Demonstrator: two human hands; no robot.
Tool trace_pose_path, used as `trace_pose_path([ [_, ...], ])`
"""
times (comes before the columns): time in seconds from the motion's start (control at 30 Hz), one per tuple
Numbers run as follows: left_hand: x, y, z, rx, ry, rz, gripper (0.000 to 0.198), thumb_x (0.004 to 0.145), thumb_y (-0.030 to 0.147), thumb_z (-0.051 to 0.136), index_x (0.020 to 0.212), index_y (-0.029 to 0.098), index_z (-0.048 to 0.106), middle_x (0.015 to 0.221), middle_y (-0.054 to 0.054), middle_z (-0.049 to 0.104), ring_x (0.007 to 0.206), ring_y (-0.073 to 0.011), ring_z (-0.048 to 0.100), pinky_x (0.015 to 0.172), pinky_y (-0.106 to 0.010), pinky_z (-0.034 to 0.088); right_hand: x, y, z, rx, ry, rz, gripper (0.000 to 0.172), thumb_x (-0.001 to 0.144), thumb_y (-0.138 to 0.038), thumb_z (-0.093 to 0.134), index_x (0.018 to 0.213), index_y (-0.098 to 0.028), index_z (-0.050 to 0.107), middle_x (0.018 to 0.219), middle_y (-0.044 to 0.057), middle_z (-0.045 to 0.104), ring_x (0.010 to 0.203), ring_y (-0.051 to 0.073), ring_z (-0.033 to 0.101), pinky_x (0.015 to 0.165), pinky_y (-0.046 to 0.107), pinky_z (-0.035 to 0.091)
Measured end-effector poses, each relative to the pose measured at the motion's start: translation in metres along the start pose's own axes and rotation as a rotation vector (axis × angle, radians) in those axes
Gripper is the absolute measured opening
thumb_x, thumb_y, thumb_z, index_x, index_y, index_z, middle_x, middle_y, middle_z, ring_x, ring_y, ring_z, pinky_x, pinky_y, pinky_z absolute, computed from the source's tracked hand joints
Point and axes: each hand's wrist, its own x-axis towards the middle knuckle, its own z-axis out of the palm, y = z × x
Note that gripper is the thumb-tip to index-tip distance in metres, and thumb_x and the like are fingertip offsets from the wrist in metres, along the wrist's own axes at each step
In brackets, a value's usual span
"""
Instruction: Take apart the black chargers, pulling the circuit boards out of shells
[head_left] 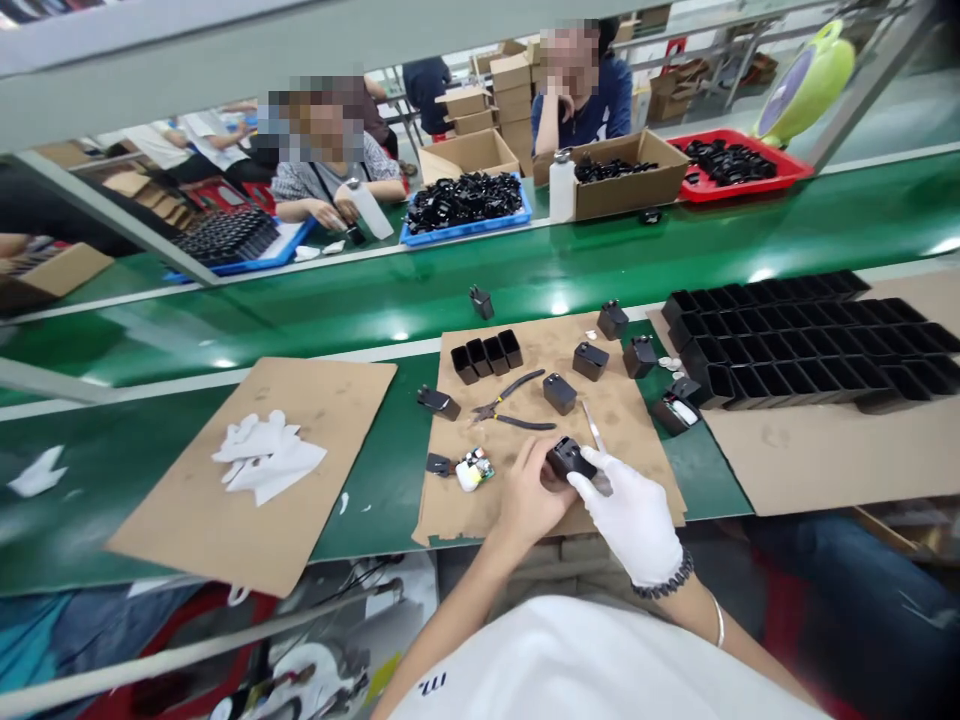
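Note:
Bare, my left hand [534, 492] grips a black plug housing [570, 458] from the left. My right hand [631, 512], in a white glove, holds the same housing from the right with thumb and fingers. Beneath both hands lies a brown cardboard sheet [450, 515]. Beyond them are black-handled pliers [491, 409] and another black adapter [559, 393]. A small circuit board with white and yellow parts [472, 469] lies left of my left hand. A thin pale tool [592, 425] is just past my right hand.
Four open black cases [486, 357] stand at the sheet's back. Rows of black cases [802, 345] fill the right side. White gloves [266, 455] lie on cardboard at left. Across the green belt [577, 275] are a blue tray [465, 234], a red tray [784, 180] and seated people.

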Motion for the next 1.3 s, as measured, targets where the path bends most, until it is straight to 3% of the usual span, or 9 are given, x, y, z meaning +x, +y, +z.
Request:
trace_pose_path([
  [0.2,-0.024,-0.021,-0.008,0.074,0.091,-0.047,0.052,0.071,0.011,0.071,0.121,0.020,0.061,0.100,-0.004,0.062,0.067,-0.0128,0.059,0.066,-0.028,0.056,-0.007,-0.011,0.023,-0.036,-0.101,-0.021,0.033,0.094,-0.038,0.062,0.119,-0.022,0.076,0.113,0.009,0.080,0.093,0.027,0.079,0.082,0.040,0.065],
  [0.4,-0.027,-0.028,-0.006,0.060,0.068,-0.042,0.047,0.078,0.014,0.068,0.124,0.021,0.060,0.101,-0.005,0.063,0.069,-0.0135,0.057,0.067,-0.028,0.055,-0.006,-0.021,0.028,-0.114,0.011,-0.112,0.030,0.097,-0.038,0.058,0.114,-0.022,0.077,0.116,0.009,0.079,0.102,0.027,0.078,0.089,0.038,0.063],
  [0.57,-0.029,-0.032,-0.006,0.043,0.076,-0.027,0.045,0.083,0.016,0.066,0.126,0.020,0.056,0.102,-0.006,0.061,0.071,-0.0146,0.057,0.068,-0.028,0.055,-0.002,-0.028,0.036,-0.076,0.083,-0.115,0.029,0.097,-0.040,0.061,0.106,-0.021,0.079,0.109,0.010,0.081,0.099,0.026,0.079,0.091,0.037,0.064],
  [0.87,-0.028,-0.033,-0.008,0.058,0.073,-0.034,0.042,0.081,0.009,0.060,0.121,0.021,0.054,0.101,-0.007,0.061,0.086,-0.0215,0.063,0.074,-0.032,0.057,0.009,-0.041,0.044,-0.082,0.012,-0.095,0.026,0.094,-0.033,0.062,0.106,-0.017,0.080,0.110,0.012,0.080,0.101,0.027,0.078,0.092,0.039,0.064],
  [1.07,-0.035,-0.033,-0.008,0.093,0.077,-0.033,0.061,0.082,0.010,0.059,0.140,0.020,0.048,0.116,-0.013,0.064,0.102,-0.0274,0.066,0.085,-0.037,0.059,0.009,-0.048,0.044,-0.189,-0.038,-0.041,0.028,0.093,-0.032,0.063,0.111,-0.018,0.079,0.112,0.013,0.080,0.100,0.028,0.078,0.088,0.040,0.064],
  [1.3,-0.036,-0.032,-0.011,0.162,0.080,0.017,0.056,0.086,0.018,0.060,0.141,0.019,0.052,0.119,-0.013,0.067,0.107,-0.0275,0.068,0.089,-0.037,0.060,0.006,-0.038,0.046,-0.096,0.006,-0.100,0.026,0.090,-0.033,0.067,0.110,-0.021,0.079,0.111,0.009,0.080,0.099,0.026,0.078,0.088,0.039,0.065],
])
